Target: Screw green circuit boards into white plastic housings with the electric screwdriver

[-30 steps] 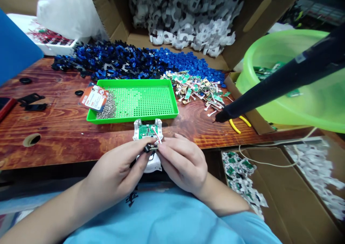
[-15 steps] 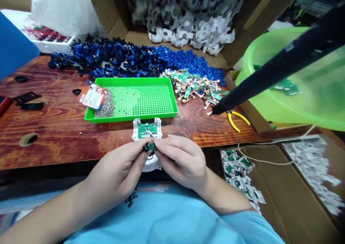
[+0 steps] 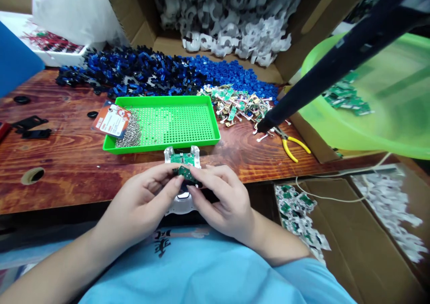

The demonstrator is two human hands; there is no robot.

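Observation:
Between my two hands is a small green circuit board (image 3: 185,174) with a dark part against it. My left hand (image 3: 144,201) pinches the board's left side with thumb and index finger. On its right side, the fingers of my right hand (image 3: 223,201) close on the board and the dark part, the thumb just below. Behind and under my hands lies a white plastic shell (image 3: 181,206) at the table's front edge. Another green board (image 3: 183,158) is set in the shell's far end. My fingers hide the shell's middle.
Beyond the shell sits a green perforated tray (image 3: 161,149) with screws (image 3: 131,131) and a card (image 3: 112,119). Behind it are piles of blue and black parts (image 3: 141,71) and small wired boards (image 3: 235,102). A dark pole (image 3: 322,75) slants above yellow-handled pliers (image 3: 291,147) and a green basin (image 3: 386,133).
The small board has turned, so more of its green face shows. My hands have shifted slightly, the fingers spreading a little around it. The whole view has moved slightly.

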